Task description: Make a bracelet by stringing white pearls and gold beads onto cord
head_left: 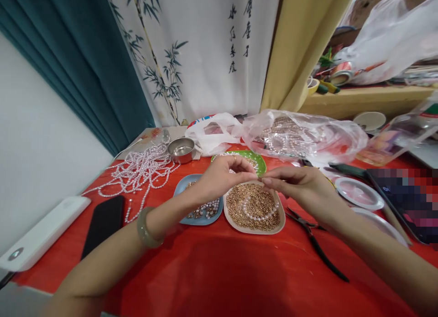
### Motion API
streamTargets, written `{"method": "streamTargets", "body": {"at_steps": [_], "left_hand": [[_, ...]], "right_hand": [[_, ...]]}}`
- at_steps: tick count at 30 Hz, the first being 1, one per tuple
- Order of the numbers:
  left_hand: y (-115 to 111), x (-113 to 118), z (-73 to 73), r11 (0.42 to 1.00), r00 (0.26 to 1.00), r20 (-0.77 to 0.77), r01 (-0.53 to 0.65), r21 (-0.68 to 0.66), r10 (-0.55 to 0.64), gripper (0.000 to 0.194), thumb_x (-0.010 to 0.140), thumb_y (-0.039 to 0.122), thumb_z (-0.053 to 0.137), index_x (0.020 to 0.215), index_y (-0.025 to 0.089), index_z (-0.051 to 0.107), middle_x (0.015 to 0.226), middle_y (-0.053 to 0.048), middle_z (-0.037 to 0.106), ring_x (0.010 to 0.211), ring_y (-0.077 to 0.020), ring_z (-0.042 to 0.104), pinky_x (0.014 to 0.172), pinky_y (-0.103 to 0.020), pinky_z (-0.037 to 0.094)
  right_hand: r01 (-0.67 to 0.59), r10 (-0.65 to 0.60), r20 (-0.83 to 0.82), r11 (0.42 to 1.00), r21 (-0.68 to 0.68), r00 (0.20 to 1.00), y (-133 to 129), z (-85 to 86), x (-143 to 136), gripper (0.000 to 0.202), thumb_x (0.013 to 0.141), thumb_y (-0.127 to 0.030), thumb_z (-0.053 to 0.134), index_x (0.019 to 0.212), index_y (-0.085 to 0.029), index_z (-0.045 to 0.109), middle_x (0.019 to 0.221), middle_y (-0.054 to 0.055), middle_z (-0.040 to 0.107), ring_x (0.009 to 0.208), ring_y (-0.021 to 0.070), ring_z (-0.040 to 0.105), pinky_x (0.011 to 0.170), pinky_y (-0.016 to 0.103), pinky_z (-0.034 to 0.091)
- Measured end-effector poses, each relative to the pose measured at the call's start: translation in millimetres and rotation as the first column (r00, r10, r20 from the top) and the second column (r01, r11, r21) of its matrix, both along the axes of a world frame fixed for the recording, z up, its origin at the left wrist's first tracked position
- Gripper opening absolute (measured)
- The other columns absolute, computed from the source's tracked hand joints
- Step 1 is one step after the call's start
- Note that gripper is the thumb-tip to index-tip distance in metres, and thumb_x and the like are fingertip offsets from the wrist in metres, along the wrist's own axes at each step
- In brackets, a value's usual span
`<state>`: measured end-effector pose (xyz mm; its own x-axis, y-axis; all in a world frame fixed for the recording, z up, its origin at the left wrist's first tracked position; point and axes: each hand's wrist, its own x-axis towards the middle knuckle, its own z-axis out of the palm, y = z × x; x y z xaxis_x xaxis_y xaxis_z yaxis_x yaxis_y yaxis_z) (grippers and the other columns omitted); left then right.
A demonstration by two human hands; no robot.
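Left hand (232, 169), right hand (306, 182) pinched, fingertips close, above plate (255, 231) (gold beads (237, 205)).

A single head-worn camera looks forward and steeply down across a red worktop (222, 276), close enough that the wearer's forearms (106, 262) slant in from the lower corners; a tray of gold beads (282, 212) sits below centre, a bamboo-patterned hanging (205, 57) facing the lens beyond.

Teal curtain (78, 57) beside white bamboo-print hanging (205, 75)
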<state>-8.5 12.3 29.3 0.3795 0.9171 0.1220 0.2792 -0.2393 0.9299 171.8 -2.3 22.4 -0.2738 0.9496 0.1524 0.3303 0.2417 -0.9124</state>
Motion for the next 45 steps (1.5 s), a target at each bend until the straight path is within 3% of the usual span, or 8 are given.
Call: {"method": "streamTargets", "body": {"at_steps": [4, 10, 18, 32, 36, 39, 42, 45], "left_hand": [[2.2, -2.9, -17.9, 0.997, 0.965, -0.254, 0.076, 0.028, -0.067, 0.010, 0.071, 0.022, 0.057, 0.073, 0.015, 0.063, 0.071, -0.003, 0.064, 0.065, -0.0130, 0.055, 0.060, -0.025, 0.040], [1.0, -2.2, -47.0, 0.947, 0.791, -0.599, 0.275, 0.168, -0.123, 0.019, 0.070, 0.012, 0.050, 0.071, 0.018, 0.068, 0.071, -0.005, 0.068, 0.068, -0.0166, 0.057, 0.060, -0.028, 0.036], [-1.8, 7.3, -55.8, 0.959, 0.731, -0.678, 0.239, 0.149, -0.077, 0.017, 0.069, 0.014, 0.053, 0.074, 0.020, 0.068, 0.076, -0.004, 0.069, 0.069, -0.0179, 0.058, 0.056, -0.027, 0.034], [-9.6, 15.2, -56.5, 0.940, 0.727, -0.687, 0.224, 0.258, 0.016, 0.014, 0.071, 0.017, 0.047, 0.066, 0.017, 0.061, 0.070, -0.006, 0.063, 0.074, -0.0206, 0.054, 0.058, -0.029, 0.035], [-8.2, 14.2, -53.8, 0.971, 0.841, -0.540, 0.136, 0.198, -0.008, 0.011, 0.069, 0.016, 0.049, 0.067, 0.016, 0.060, 0.069, -0.004, 0.062, 0.065, -0.0155, 0.052, 0.058, -0.028, 0.036], [-6.9, 12.8, -48.5, 0.996, 0.984, -0.158, 0.078, -0.044, -0.084, 0.004, 0.067, 0.018, 0.056, 0.068, 0.015, 0.060, 0.066, -0.001, 0.059, 0.060, -0.0112, 0.050, 0.058, -0.025, 0.038], [-8.5, 12.3, -45.0, 0.957, 0.967, 0.252, 0.102, -0.272, -0.031, 0.009, 0.063, 0.021, 0.065, 0.067, 0.015, 0.060, 0.064, 0.001, 0.057, 0.059, -0.0088, 0.050, 0.059, -0.023, 0.039], [-13.7, 14.3, -43.4, 0.912, 0.901, 0.432, 0.137, -0.387, 0.048, 0.011, 0.061, 0.019, 0.068, 0.068, 0.015, 0.061, 0.066, 0.001, 0.060, 0.060, -0.0078, 0.052, 0.060, -0.022, 0.040]], "right_hand": [[0.128, -0.122, -0.083, 0.989, 0.077, 0.989, -9.0, 11.8, 10.2, 0.005, 0.066, -0.028, 0.066, 0.064, -0.026, 0.070, 0.067, 0.000, 0.068, 0.062, 0.0160, 0.059, 0.057, 0.029, 0.046], [0.238, -0.209, -0.311, 0.969, 0.058, 0.927, -19.1, 22.8, 26.6, 0.001, 0.066, -0.031, 0.069, 0.066, -0.031, 0.070, 0.055, -0.002, 0.059, 0.048, 0.0102, 0.047, 0.042, 0.025, 0.035], [0.243, -0.237, -0.301, 0.970, -0.018, 0.924, -28.9, 11.2, 37.7, 0.006, 0.064, -0.035, 0.071, 0.065, -0.029, 0.069, 0.057, 0.000, 0.059, 0.050, 0.0121, 0.048, 0.043, 0.025, 0.036], [-0.028, -0.036, -0.247, 0.968, -0.251, 0.968, -36.8, -20.9, 15.4, 0.008, 0.070, -0.029, 0.066, 0.066, -0.022, 0.069, 0.055, -0.001, 0.062, 0.046, 0.0089, 0.049, 0.045, 0.022, 0.039], [-0.028, -0.043, -0.260, 0.964, -0.264, 0.965, -38.5, -20.6, 14.6, 0.010, 0.072, -0.029, 0.064, 0.066, -0.022, 0.067, 0.053, -0.002, 0.061, 0.044, 0.0079, 0.048, 0.044, 0.021, 0.036], [-0.029, -0.059, -0.272, 0.951, -0.307, 0.960, -39.6, -19.8, 12.1, 0.009, 0.072, -0.029, 0.063, 0.069, -0.021, 0.066, 0.050, -0.003, 0.059, 0.045, 0.0077, 0.048, 0.045, 0.020, 0.036], [-0.033, -0.065, -0.267, 0.937, -0.349, 0.962, -41.0, -21.3, 7.4, 0.009, 0.071, -0.029, 0.062, 0.068, -0.021, 0.065, 0.045, -0.004, 0.057, 0.043, 0.0079, 0.047, 0.044, 0.020, 0.035], [-0.037, -0.055, -0.251, 0.937, -0.347, 0.966, -42.6, -23.1, 3.0, 0.008, 0.071, -0.028, 0.059, 0.069, -0.021, 0.064, 0.042, -0.005, 0.055, 0.038, 0.0079, 0.045, 0.040, 0.020, 0.033]]}}
